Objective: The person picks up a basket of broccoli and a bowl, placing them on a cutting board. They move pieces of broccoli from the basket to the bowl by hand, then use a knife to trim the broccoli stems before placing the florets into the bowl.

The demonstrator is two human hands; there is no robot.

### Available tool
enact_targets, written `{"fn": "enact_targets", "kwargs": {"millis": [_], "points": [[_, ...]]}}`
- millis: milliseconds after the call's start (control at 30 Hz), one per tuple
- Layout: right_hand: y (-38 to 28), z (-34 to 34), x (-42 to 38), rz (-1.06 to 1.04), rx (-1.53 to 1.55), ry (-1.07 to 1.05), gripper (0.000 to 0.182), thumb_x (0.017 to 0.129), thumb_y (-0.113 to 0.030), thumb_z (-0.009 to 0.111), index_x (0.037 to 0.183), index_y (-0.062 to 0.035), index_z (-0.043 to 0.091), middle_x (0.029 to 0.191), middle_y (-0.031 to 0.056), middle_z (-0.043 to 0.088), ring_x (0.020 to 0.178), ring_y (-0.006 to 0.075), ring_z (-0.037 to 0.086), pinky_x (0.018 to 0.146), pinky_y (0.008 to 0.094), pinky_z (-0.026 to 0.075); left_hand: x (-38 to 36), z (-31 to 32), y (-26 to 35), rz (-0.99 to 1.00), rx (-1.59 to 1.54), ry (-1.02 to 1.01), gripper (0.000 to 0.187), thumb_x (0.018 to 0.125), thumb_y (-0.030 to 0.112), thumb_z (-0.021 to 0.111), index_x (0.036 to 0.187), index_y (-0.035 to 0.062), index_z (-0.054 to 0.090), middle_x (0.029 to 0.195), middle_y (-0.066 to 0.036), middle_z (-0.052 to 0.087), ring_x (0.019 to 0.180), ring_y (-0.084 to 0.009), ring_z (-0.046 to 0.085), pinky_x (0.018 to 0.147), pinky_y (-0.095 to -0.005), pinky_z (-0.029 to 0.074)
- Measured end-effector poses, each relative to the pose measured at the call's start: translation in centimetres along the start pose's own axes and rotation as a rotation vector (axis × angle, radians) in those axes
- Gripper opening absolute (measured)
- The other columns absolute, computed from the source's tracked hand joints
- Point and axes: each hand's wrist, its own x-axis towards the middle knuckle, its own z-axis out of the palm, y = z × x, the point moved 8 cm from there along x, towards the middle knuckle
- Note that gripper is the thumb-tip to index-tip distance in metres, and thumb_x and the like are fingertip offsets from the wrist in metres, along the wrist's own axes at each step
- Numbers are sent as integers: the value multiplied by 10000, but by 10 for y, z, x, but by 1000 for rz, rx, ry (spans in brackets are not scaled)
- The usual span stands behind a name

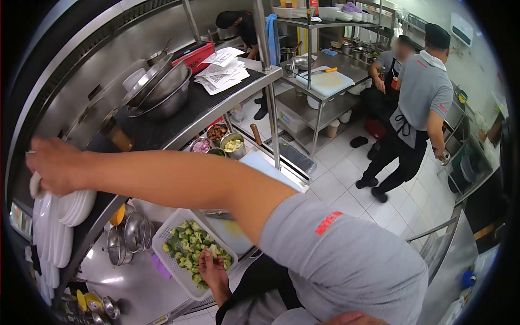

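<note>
My right hand [57, 165] is stretched far to the left over the shelf, its fingers closed on the edge of a white dish [36, 184]. Stacked white bowls [77, 208] and plates [52, 230] lie just below it. Lower down, my left hand [213, 273] is at a white perforated basket [162, 232] of broccoli florets [187, 246]. Its fingers are curled together at a pale floret [215, 251], which they seem to pinch. My right arm crosses above the basket.
Metal bowls [162, 89] and paper slips [222, 73] rest on the shelf. Below are tins of chopped ingredients [233, 145] and hanging strainers [138, 230]. One person [241, 30] works behind the shelf; two others [420, 97] are at the right, near a cutting board [325, 82] with a knife.
</note>
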Motion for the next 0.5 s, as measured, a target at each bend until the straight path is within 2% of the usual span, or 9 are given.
{"fn": "enact_targets", "kwargs": {"millis": [67,133,167,267,333,400,467,500], "points": [[-37,-52,-22,-141,37,178,321,726,-199,836,986,-54,718,1193,200,593,1086,400,653,921,505,549,3,11,-2,13,-6,7,296,1037,174,719,1306,75,647,1118,-27,691,862,-119,649,738,-252,550],[-69,-113,-62,-235,90,236,337,736,-195,833,1015,-68,694,1191,193,588,1063,405,653,897,495,546,7,10,-8,39,-23,31,304,1037,178,720,1312,76,644,1113,-27,691,881,-114,649,745,-249,548],[-82,-144,-87,-208,104,218,336,745,-183,830,1027,-75,681,1195,188,580,1060,403,652,896,480,546,4,16,-6,45,-15,37,229,1053,188,698,1259,90,678,1095,0,717,861,-94,636,735,-250,543],[-101,-231,-166,-105,182,206,320,769,-140,816,1042,-80,660,1218,179,580,1080,382,656,919,438,548,5,27,-4,54,-31,58,308,1046,187,708,1324,72,638,1108,-19,689,925,-107,643,765,-247,541],[-97,-278,-228,60,114,166,399,788,-114,802,1171,-86,692,1253,172,604,1150,341,647,970,421,534,11,36,-2,49,-12,-3,308,1054,187,696,1334,73,635,1106,-16,687,933,-97,640,771,-248,542],[-95,-323,-290,344,-34,127,517,824,-88,780,1332,-100,683,1254,151,625,1186,300,629,1002,400,516,14,41,1,69,18,-45,312,1059,188,687,1344,73,632,1110,-18,686,935,-92,637,771,-248,542],[-94,-370,-354,578,-236,242,514,869,-76,747,1379,-94,685,1238,139,629,1182,280,613,1025,383,498,19,55,4,109,54,-73,320,1063,188,681,1356,71,627,1120,-23,686,931,-90,635,766,-248,541],[-90,-393,-395,718,-358,288,447,891,-74,726,1337,-71,701,1240,141,633,1172,278,615,1021,376,497,19,61,4,104,63,-75,323,1061,185,682,1357,70,627,1132,-29,685,931,-96,635,766,-249,539]]}}
